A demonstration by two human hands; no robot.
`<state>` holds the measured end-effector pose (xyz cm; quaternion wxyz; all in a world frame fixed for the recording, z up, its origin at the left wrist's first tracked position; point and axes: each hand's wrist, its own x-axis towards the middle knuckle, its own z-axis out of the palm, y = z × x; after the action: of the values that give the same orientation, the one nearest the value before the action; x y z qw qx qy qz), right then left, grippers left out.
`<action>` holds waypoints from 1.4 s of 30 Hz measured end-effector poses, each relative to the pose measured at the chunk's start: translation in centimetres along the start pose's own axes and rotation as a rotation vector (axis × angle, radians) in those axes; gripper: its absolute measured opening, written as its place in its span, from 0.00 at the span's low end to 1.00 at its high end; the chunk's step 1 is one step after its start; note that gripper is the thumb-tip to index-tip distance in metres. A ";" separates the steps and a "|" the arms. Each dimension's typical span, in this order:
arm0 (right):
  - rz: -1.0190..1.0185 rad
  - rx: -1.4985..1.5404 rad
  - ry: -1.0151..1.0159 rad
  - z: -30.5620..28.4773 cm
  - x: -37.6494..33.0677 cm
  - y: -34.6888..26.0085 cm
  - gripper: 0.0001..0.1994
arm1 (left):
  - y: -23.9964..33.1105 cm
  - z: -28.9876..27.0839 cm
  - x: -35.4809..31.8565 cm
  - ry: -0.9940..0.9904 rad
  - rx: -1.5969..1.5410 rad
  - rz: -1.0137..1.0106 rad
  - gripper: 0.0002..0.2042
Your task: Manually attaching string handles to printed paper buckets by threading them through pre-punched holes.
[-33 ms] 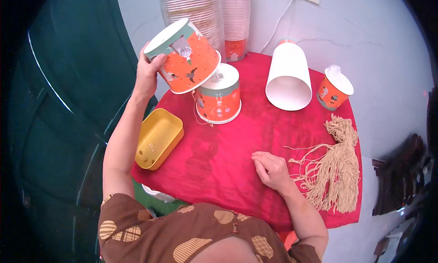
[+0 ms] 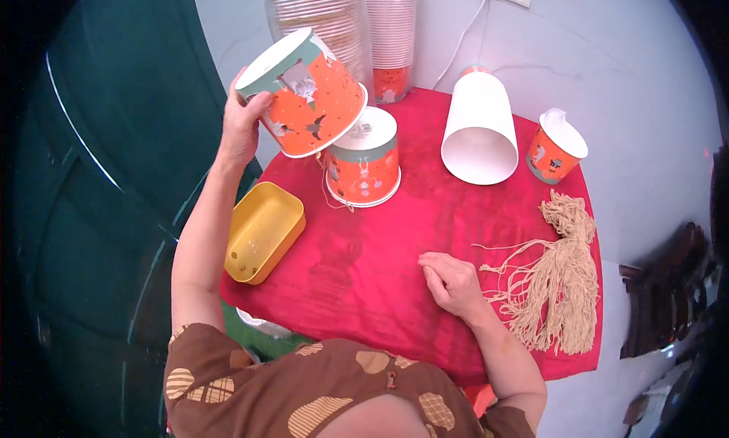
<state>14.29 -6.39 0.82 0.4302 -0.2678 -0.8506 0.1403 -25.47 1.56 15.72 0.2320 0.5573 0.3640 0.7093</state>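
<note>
Left hand (image 2: 241, 130) grips tilted orange paper bucket (image 2: 304, 92) by its base rim, raised above the red cloth (image 2: 364, 263) | right hand (image 2: 449, 282) loosely curled, empty, beside cord bundle (image 2: 558, 286) | bucket light, crushable (pinch the rim, not the wall)

The tall stacks of paper cups (image 2: 345, 20) at the back edge of the red tablecloth (image 2: 380, 263) are cut off by the picture's top edge. The lifted orange paper bucket (image 2: 307, 96) hides part of the upturned bucket (image 2: 364, 164) behind it. The left hand (image 2: 243, 123) has its fingertips hidden behind that bucket's rim. The right hand (image 2: 452, 282) is curled, so whether it pinches anything cannot be told.
</note>
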 end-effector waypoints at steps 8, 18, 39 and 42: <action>0.323 0.311 0.118 -0.8 0.2 -1.0 0.17 | 2.1 -2.3 -3.0 -0.531 -0.611 -0.090 0.43; -0.129 0.180 0.296 -2.6 1.5 -2.9 0.35 | -0.1 5.8 -8.1 -0.542 -0.574 -0.483 0.51; 0.037 -0.769 0.412 -4.2 1.0 -0.7 0.15 | 4.1 11.6 -11.9 -0.268 -0.046 -0.477 0.43; -0.021 -0.840 0.384 -3.9 1.0 -1.0 0.17 | 4.7 12.8 -12.8 -0.296 -0.011 -0.484 0.52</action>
<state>16.59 -6.54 4.22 0.4355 -0.4315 -0.7414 -0.2729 -9.40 -7.51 12.89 0.4483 0.5504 0.4447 0.5463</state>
